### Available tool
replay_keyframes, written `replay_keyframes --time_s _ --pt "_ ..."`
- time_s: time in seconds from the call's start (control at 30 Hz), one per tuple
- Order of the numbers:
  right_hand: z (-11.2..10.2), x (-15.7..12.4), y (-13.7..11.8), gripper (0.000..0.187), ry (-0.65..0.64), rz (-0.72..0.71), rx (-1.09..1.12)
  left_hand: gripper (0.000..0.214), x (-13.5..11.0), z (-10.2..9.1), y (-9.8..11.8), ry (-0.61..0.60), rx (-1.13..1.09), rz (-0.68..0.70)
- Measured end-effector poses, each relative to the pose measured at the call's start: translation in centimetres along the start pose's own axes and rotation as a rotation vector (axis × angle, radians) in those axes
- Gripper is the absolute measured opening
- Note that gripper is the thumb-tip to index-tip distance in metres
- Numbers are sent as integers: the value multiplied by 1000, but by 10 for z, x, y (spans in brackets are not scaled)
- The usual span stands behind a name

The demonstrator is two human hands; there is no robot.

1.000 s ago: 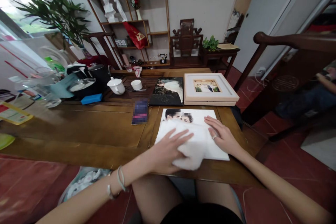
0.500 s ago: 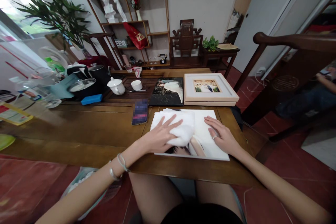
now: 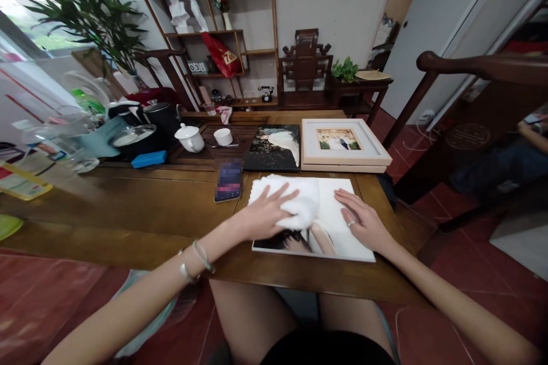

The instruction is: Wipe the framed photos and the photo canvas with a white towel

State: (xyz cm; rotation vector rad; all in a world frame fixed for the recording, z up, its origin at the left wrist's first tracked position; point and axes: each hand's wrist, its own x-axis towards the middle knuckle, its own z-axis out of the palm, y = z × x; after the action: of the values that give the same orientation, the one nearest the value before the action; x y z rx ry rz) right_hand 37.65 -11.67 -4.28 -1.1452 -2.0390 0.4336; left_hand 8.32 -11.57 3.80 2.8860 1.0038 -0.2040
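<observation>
A photo panel (image 3: 342,248) with a pale picture lies flat on the wooden table in front of me. A white cloth (image 3: 306,205) is spread over its upper left part. My left hand (image 3: 268,214) rests on the cloth with its fingers spread, pressing it against the panel. On the panel's right side my right hand (image 3: 362,217) lies flat, a ring on one finger and nothing in its grasp. Dark areas and a pictured hand show along the panel's lower edge; the cloth hides the upper left of the picture.
Behind the panel lie a dark photo panel (image 3: 268,154) and a pale framed picture (image 3: 372,145). A phone (image 3: 228,181) is left of the cloth. Farther left stand a white lidded cup (image 3: 189,140), a blue block (image 3: 149,159) and a dark pot (image 3: 135,140). A wooden chair (image 3: 458,91) stands right.
My left hand and the cloth have slid slightly away from me, uncovering more of the panel's dark lower left. My right hand stays in place.
</observation>
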Motion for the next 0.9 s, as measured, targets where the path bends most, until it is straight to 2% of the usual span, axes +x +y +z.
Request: replay_keyframes --time_s 0.13,0.23,0.3,0.47,0.57,0.63,0.8,0.9 --pt "-1 1 -1 35 6 -8 7 46 26 1 -35 55 41 -47" --pt "-1 1 -1 35 8 -9 9 47 28 3 -33 73 34 -43" --pt "-1 0 -1 35 6 1 11 41 18 3 -17 59 19 -19" --pt "0 0 -2 37 4 17 19 32 -17 3 46 24 -7 116" --pt "-1 1 -3 37 -9 13 7 28 -26 6 65 40 -13 182" --pt "-1 1 -3 37 -10 11 2 29 -23 6 59 52 -22 160" --pt "-1 1 -2 35 8 1 13 37 11 -1 3 70 -10 -12" --pt "0 1 -1 35 15 -3 20 42 29 -1 -15 116 15 -90"
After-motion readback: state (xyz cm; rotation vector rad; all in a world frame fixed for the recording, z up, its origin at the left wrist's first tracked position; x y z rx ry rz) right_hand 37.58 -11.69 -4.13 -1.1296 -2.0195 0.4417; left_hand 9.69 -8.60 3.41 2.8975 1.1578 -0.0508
